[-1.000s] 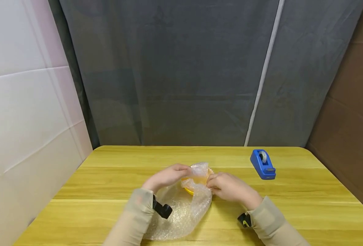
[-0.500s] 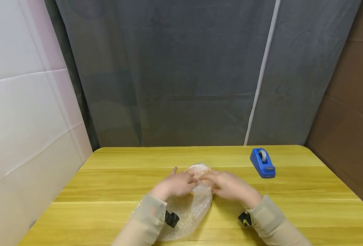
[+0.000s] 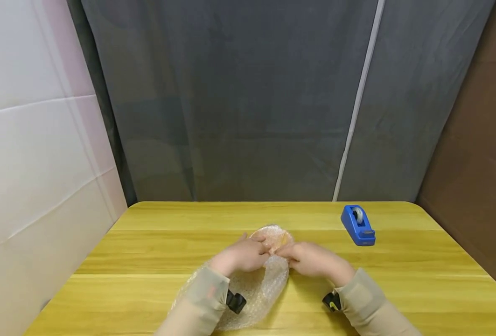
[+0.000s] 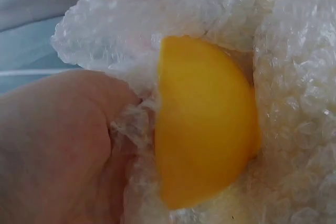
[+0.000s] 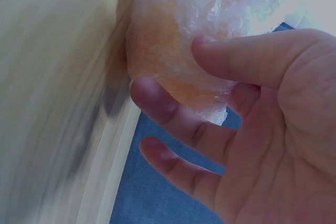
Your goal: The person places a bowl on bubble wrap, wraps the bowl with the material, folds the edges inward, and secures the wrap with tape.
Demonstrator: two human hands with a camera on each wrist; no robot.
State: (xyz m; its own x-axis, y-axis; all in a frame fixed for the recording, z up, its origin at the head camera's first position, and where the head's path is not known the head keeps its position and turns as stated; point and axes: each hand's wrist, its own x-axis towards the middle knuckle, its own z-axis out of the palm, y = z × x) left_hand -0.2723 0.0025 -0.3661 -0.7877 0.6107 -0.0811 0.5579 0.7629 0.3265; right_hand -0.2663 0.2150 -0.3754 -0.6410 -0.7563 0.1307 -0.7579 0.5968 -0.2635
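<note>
A smooth, rounded yellow object [image 4: 207, 124] lies partly wrapped in bubble wrap [image 3: 252, 303], its bare side showing in the left wrist view. From the head view it is mostly covered. My left hand [image 3: 245, 254] presses on the folded wrap from the left, fingers spread over it, and crumpled film sits right beside the hand in the left wrist view. From the right, my right hand [image 3: 310, 259] pinches the wrapped edge, its thumb [image 5: 215, 59] on the film and two fingers held away. The index finger is largely hidden there. Orange-yellow shows through the film.
A blue tape dispenser [image 3: 358, 226] with a roll of clear tape stands at the back right of the wooden table [image 3: 147, 247]. The loose end of the wrap spreads toward the front edge. A dark grey curtain [image 3: 248, 102] hangs behind the table.
The left hand has moved right and down onto the wrap, folding the raised flap over the yellow object. The right hand stays at the right edge, its fingers shifted slightly lower.
</note>
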